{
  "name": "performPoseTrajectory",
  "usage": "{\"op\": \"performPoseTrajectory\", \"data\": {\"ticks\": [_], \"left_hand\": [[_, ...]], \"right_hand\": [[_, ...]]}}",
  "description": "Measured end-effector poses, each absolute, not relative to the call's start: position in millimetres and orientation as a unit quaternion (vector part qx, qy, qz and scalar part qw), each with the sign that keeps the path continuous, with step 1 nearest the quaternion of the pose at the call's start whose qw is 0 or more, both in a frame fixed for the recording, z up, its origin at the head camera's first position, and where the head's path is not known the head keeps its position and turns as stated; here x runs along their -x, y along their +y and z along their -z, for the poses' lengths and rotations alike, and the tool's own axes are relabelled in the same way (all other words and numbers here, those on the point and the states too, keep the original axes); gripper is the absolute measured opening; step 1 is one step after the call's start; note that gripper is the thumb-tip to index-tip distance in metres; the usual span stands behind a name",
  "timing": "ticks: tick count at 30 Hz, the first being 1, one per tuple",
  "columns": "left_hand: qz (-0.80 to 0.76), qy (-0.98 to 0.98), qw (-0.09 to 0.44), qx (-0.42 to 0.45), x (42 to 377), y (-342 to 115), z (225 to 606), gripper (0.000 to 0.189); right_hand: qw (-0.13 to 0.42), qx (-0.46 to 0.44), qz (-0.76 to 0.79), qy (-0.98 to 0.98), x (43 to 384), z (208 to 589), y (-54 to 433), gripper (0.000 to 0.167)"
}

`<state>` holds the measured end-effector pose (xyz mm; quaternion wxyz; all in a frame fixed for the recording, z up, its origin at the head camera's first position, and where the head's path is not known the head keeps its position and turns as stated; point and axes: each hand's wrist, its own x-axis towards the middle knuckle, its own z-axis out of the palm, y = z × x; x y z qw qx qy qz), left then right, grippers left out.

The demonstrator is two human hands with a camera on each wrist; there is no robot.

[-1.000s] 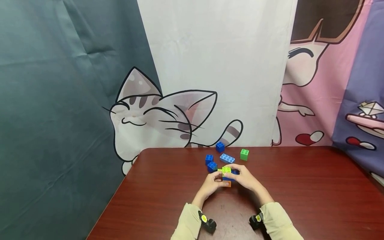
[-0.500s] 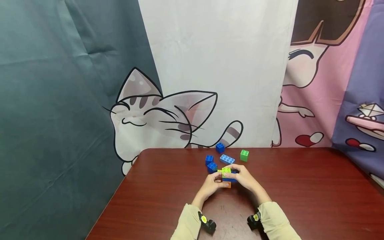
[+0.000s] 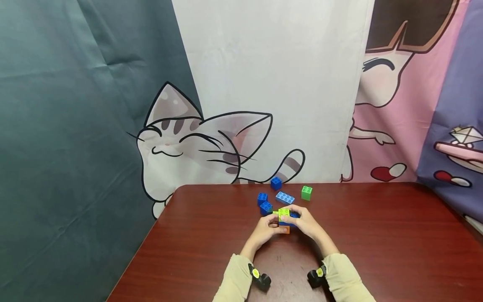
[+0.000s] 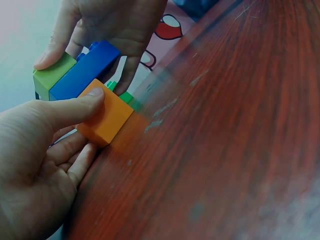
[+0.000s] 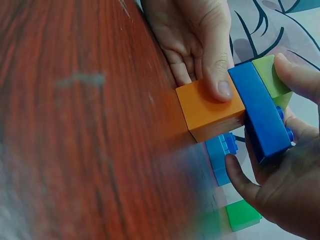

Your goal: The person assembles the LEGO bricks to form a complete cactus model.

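Observation:
A small stack of toy building bricks stands between both hands near the middle of the table. At its bottom is an orange brick [image 4: 110, 120], which my left hand [image 3: 263, 232] grips with the thumb flat on its near face. Across the orange one lies a longer blue brick [image 5: 260, 112], sticking out to the right with bare studs on that end. A lime-green brick [image 3: 284, 214] tops the blue one, and my right hand [image 3: 308, 222] holds it with the thumb on its near face. The right hand's other fingers are partly hidden behind the stack.
Beyond the hands are two blue bricks [image 3: 262, 199] close together, a light-blue eight-stud brick [image 3: 284, 197], a green brick [image 3: 307, 192] and another blue brick [image 3: 276, 183] near the back edge. A printed cat curtain [image 3: 181, 159] hangs behind the table [image 3: 211, 218].
My right wrist has shifted slightly left. Both hands keep their hold on the stack, and the loose bricks lie as before.

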<state>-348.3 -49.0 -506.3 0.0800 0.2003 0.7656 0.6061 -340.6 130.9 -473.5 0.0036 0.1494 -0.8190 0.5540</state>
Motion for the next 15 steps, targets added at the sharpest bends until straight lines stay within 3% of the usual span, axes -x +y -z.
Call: {"op": "performPoseTrajectory", "data": {"ticks": [15], "left_hand": [[-0.598, 0.776, 0.077, -0.185, 345.6, -48.0, 505.3, 0.035]], "right_hand": [[0.002, -0.138, -0.554, -0.821, 336.8, 474.0, 130.5, 0.037]]}}
